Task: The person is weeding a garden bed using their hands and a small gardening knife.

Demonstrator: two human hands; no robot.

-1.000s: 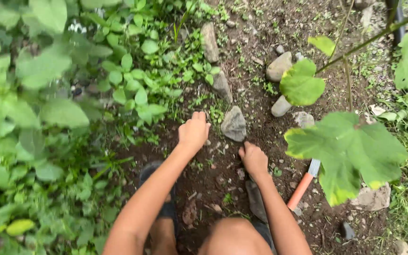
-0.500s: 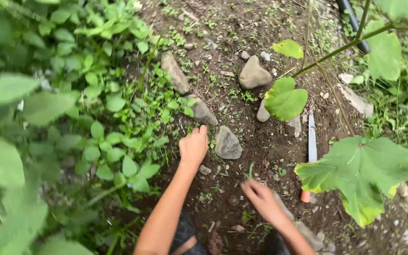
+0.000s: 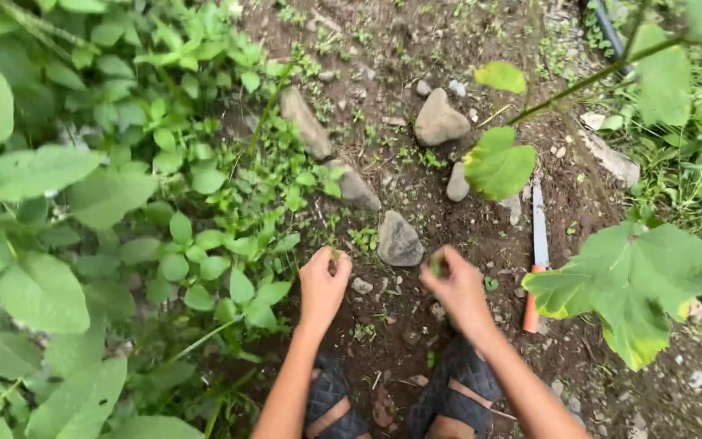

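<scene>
Crumbly dark soil (image 3: 416,325): left hand (image 3: 322,283) and right hand (image 3: 455,284) each pinch leafy weed sprigs.

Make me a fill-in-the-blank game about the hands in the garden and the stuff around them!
1. The grey stone lies on the soil between the left hand and the ____ hand.
2. The knife lying on the soil has a handle coloured ____.
3. The right hand pinches a small plant coloured ____.
4. Both feet wear dark ____.

Missing words: right; orange; green; sandals
</scene>
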